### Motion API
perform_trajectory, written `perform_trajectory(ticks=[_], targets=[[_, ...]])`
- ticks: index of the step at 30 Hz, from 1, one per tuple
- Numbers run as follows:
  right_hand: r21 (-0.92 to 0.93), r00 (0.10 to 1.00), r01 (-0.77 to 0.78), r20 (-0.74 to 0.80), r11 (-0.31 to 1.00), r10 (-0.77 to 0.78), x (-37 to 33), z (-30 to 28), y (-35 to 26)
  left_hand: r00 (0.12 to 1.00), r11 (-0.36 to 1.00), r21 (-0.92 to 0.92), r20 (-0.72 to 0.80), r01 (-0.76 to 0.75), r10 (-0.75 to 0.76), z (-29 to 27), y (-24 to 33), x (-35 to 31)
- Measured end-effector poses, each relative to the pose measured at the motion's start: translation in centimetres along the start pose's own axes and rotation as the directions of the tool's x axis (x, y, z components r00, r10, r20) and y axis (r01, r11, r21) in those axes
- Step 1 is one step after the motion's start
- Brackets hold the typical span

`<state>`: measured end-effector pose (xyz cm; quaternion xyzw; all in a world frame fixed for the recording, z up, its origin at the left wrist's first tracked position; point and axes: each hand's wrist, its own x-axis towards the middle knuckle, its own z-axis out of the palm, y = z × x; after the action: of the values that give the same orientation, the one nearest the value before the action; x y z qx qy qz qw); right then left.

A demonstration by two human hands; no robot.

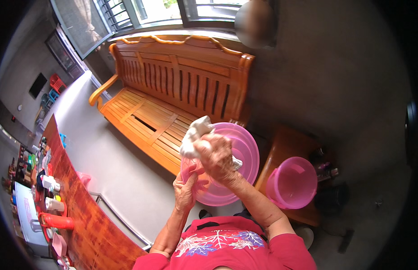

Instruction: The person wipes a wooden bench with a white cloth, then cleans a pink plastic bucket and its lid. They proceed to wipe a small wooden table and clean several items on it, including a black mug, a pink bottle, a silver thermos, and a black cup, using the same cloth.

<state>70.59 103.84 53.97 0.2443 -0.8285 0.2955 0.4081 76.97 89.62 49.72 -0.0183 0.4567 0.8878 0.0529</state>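
Grey walls (330, 58) surround a pink plastic basin (251, 155).
Left hand (185, 193) grips its rim; right hand (216, 157) clenches a white cloth (194, 135) above it. Rightward, a pink bucket (278, 191) tops a wooden table (281, 148); beyond, the basin partly hides a slatted bench (146, 117).

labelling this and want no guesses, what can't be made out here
All in the head view:
White cloth, middle part: hidden by right hand
Round object by the window: blurred
Dark object, far right: cut off by the fisheye rim
Small items, far left: too small to identify
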Motion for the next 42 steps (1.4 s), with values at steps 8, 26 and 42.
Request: perform_trajectory(ticks=[8,26,42], targets=[[0.02,0.754,-0.648,-0.13,0.762,0.644,-0.5,8.4,1.9,0.983,0.992,0.023,-0.132,-0.125,0.127,-7.8,5.3,-0.2],[0.173,0.91,0.132,0.369,0.976,-0.189,-6.6,10.0,-10.4,0.868,0.936,-0.243,-0.485,-0.254,0.11,-16.0,7.4,2.7],[0.801,0.526,-0.578,0.512,-0.156,0.679,-1.9,7.5,-2.4,0.683,0.944,0.305,-0.664,-0.126,0.306,-14.6,3.0,4.9]])
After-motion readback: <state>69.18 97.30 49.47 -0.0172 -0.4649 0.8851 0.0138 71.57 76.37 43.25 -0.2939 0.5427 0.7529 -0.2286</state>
